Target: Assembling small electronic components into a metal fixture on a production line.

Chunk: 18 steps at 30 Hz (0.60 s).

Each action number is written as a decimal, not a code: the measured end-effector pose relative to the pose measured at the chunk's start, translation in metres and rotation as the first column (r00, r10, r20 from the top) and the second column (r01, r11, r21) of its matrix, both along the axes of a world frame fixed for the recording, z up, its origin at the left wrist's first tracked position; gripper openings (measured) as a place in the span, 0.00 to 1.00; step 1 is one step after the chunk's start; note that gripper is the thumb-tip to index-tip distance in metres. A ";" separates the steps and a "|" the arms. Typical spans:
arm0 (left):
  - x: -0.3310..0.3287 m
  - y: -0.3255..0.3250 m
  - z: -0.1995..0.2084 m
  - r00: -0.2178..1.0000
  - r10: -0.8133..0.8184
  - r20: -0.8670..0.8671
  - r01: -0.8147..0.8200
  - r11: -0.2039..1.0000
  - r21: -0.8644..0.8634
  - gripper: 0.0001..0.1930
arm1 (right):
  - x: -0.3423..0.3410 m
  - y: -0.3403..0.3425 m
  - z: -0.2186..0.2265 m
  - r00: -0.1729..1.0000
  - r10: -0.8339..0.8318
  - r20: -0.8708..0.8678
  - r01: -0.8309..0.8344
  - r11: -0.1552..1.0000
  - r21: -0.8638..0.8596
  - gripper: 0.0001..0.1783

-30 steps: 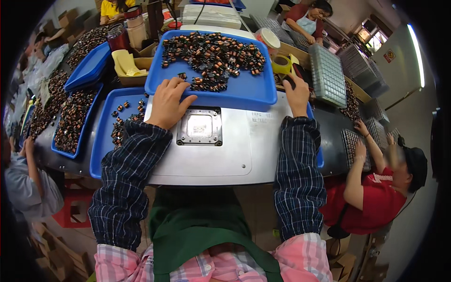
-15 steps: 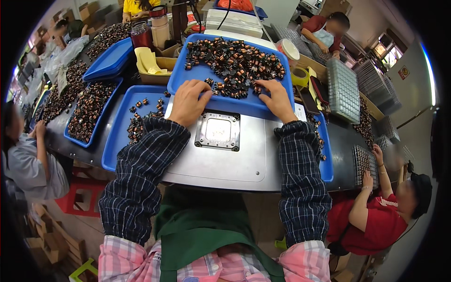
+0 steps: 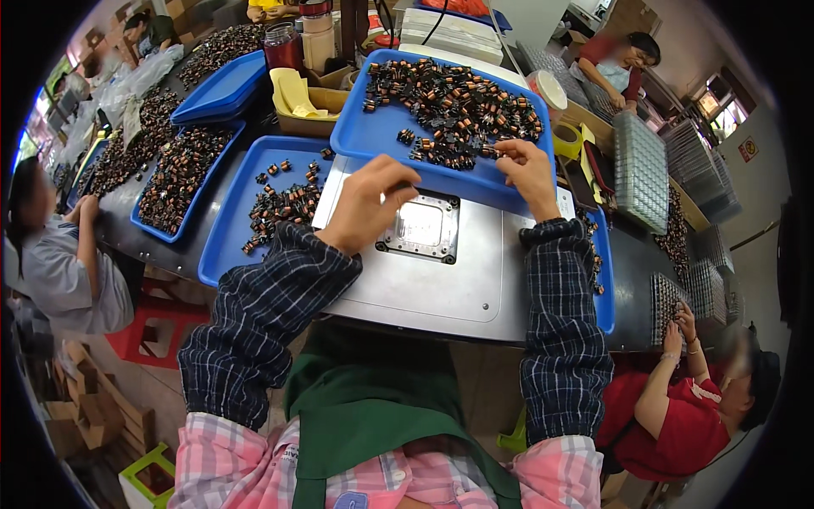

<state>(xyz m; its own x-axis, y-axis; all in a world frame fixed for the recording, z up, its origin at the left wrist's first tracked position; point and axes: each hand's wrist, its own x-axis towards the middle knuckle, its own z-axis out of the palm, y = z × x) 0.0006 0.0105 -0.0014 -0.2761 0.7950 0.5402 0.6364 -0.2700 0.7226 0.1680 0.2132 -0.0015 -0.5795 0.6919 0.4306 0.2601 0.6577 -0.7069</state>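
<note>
The small copper-wound coils (image 3: 458,106) were heaped in the blue tray (image 3: 365,136), lying just beyond both hands, toward the far side of the surface. The right hand (image 3: 527,174) was placed at the near edge of the heap, its fingers (image 3: 509,151) curled down upon the coils; whether one was pinched could not be told. The left hand (image 3: 369,204) was held lower, between the tray and the square fixture (image 3: 421,227) in the metal plate (image 3: 441,288), fingers bent, apparently holding nothing.

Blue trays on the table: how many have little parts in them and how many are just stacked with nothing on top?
Blue trays with parts: 3
Stacked blue trays, no parts showing: 1 stack
Total: 4
</note>
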 end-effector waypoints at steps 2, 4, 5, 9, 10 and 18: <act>0.002 -0.003 -0.005 0.988 -0.145 -0.056 0.142 0.989 -0.048 0.07 | 0.004 -0.002 0.008 0.996 0.014 -0.085 -0.045 0.924 -0.379 0.12; 0.005 -0.004 -0.006 0.985 -0.155 -0.082 0.147 0.985 -0.090 0.06 | 0.005 -0.007 0.011 0.993 0.024 -0.115 -0.067 0.917 -0.393 0.12; 0.006 -0.004 -0.006 0.974 -0.188 -0.130 0.173 0.978 -0.115 0.06 | 0.005 -0.011 0.013 0.976 0.044 -0.214 -0.139 0.882 -0.451 0.12; 0.009 0.000 -0.007 0.928 -0.236 -0.287 0.209 0.971 -0.119 0.05 | 0.002 -0.027 0.020 0.949 0.112 -0.296 -0.245 0.851 -0.464 0.14; 0.009 0.001 -0.006 0.909 -0.240 -0.342 0.215 0.971 -0.108 0.05 | 0.000 -0.030 0.020 0.949 0.112 -0.295 -0.245 0.850 -0.466 0.14; 0.001 0.009 -0.006 0.877 -0.305 -0.372 0.262 0.951 -0.161 0.05 | -0.012 -0.056 0.021 0.899 0.372 -0.231 -0.436 0.711 -0.552 0.14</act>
<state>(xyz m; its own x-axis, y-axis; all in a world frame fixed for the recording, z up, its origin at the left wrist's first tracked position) 0.0018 0.0192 -0.0075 0.1840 0.8641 0.4684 0.7784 -0.4191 0.4674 0.1560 0.1571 0.0196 -0.8402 0.5336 0.0970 -0.0239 0.1423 -0.9895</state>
